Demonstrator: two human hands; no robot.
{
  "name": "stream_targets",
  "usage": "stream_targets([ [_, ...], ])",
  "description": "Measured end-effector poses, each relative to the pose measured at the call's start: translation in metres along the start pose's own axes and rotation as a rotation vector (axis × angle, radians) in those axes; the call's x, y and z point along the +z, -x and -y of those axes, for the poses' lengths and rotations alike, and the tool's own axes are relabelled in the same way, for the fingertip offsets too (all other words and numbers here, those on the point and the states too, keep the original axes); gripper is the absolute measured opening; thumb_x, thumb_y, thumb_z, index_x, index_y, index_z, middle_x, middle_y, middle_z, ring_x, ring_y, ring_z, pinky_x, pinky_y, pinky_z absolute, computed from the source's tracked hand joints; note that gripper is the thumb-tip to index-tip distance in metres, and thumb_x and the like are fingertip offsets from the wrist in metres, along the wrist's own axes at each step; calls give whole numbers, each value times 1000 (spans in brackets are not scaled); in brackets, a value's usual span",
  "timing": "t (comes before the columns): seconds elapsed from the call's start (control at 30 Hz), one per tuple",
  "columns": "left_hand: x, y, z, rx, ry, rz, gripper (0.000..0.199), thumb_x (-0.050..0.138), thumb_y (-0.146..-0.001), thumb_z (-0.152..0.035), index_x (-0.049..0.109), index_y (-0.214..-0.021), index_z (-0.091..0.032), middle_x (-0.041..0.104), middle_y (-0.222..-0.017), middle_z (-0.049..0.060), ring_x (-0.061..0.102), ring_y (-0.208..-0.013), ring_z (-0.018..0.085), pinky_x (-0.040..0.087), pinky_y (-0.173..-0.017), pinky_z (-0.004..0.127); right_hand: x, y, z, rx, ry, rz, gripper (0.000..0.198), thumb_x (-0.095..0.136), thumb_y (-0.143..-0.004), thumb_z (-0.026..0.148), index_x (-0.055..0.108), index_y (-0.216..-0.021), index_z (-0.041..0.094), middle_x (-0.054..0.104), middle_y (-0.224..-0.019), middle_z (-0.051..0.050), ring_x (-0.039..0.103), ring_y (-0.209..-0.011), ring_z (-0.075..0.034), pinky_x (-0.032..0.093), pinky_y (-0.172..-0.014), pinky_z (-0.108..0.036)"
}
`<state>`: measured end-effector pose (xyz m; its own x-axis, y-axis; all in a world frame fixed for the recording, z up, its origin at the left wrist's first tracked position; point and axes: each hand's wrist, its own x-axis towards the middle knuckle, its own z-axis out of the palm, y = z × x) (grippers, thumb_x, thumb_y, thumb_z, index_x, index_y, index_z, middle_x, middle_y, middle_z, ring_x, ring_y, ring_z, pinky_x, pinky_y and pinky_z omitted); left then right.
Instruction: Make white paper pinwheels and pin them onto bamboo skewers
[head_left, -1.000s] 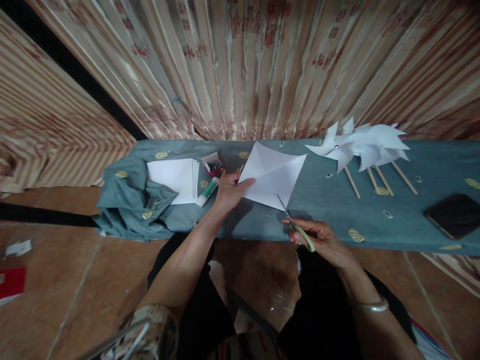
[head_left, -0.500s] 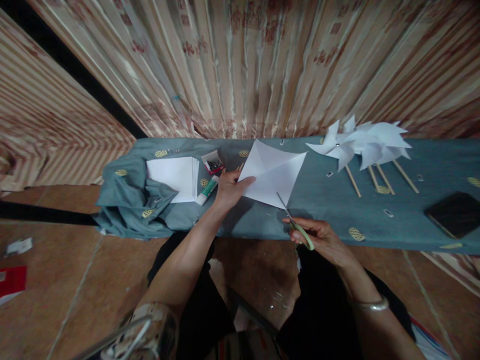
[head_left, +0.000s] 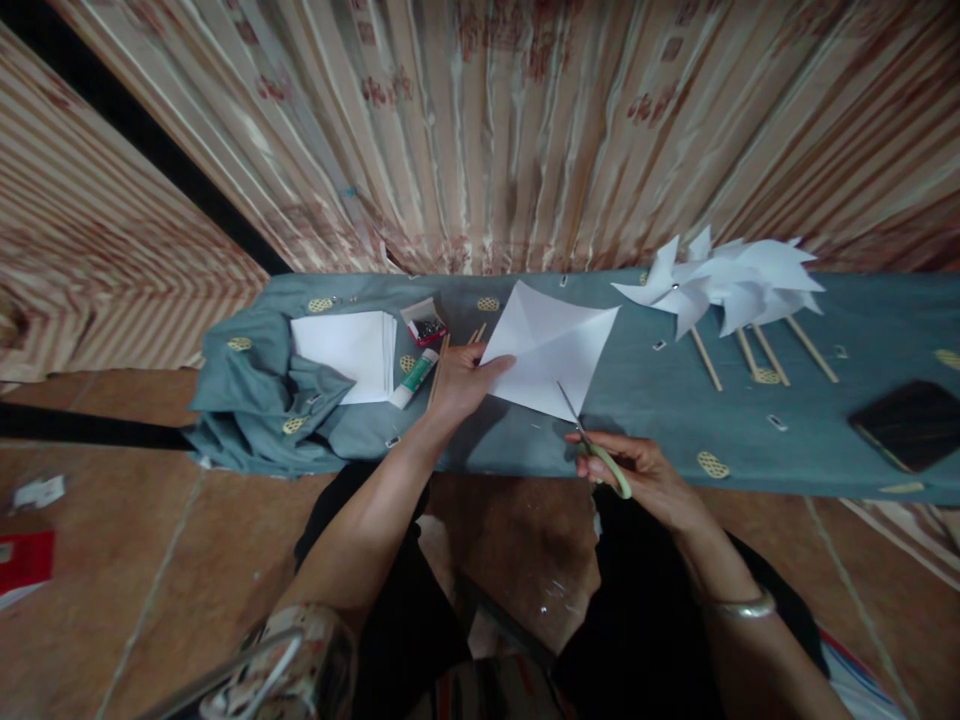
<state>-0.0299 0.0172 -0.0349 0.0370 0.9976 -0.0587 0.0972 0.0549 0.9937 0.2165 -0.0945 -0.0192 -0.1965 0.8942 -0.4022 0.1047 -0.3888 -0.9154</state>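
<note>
A square sheet of white paper [head_left: 551,340] with diagonal creases is held above the cloth. My left hand [head_left: 466,380] grips its left corner, thumb on top and fingers beneath. My right hand [head_left: 637,470] holds a pair of scissors [head_left: 616,478] with pale green handles. The scissor blades lie at the paper's lower right corner, one of them over its face, pointing up and left towards the middle. How far the cut runs I cannot make out. Several thin wooden sticks [head_left: 442,360] lie partly behind my left hand.
On the grey-green cloth [head_left: 517,445] lie a stack of white paper [head_left: 341,350], a glue stick [head_left: 414,378] and a small open box of pins [head_left: 426,325] to the left. Several paper pinwheels [head_left: 731,285] on sticks lie to the right, near a dark phone-like object [head_left: 907,425]. A curtain [head_left: 480,140] hangs behind.
The paper has shifted very slightly to the right with my left hand. The scissors and my right hand have moved a little with it. Everything else lies as before.
</note>
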Motion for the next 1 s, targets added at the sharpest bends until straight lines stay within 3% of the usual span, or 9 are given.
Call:
stream_targets([
  [0.17, 0, 0, 2, 4, -15, 15, 34, 76, -69, -47, 75, -77, -14, 62, -63, -1, 51, -54, 11, 35, -49, 22, -1, 0, -2, -24, 15, -4, 53, 86, -60, 57, 81, -102, 24, 68, -70, -1, 56, -64, -12, 44, -60, -25],
  [0.67, 2, 3, -7, -23, 35, 13, 29, 76, -67, -42, 76, -76, -15, 63, -61, -1, 49, -51, 10, 33, -47, 21, 1, -2, -4, -26, -21, -7, 50, 88, -60, 53, 81, -101, 24, 64, -63, 1, 51, -56, -9, 42, -52, -22],
  [1.0, 12, 10, -13, -122, 135, 43, 30, 78, -61, -38, 75, -75, -12, 64, -62, 0, 52, -54, 11, 37, -50, 22, 1, -3, -5, -80, 17, -24, 51, 86, -61, 54, 80, -101, 23, 70, -71, -2, 57, -63, -12, 49, -60, -27],
])
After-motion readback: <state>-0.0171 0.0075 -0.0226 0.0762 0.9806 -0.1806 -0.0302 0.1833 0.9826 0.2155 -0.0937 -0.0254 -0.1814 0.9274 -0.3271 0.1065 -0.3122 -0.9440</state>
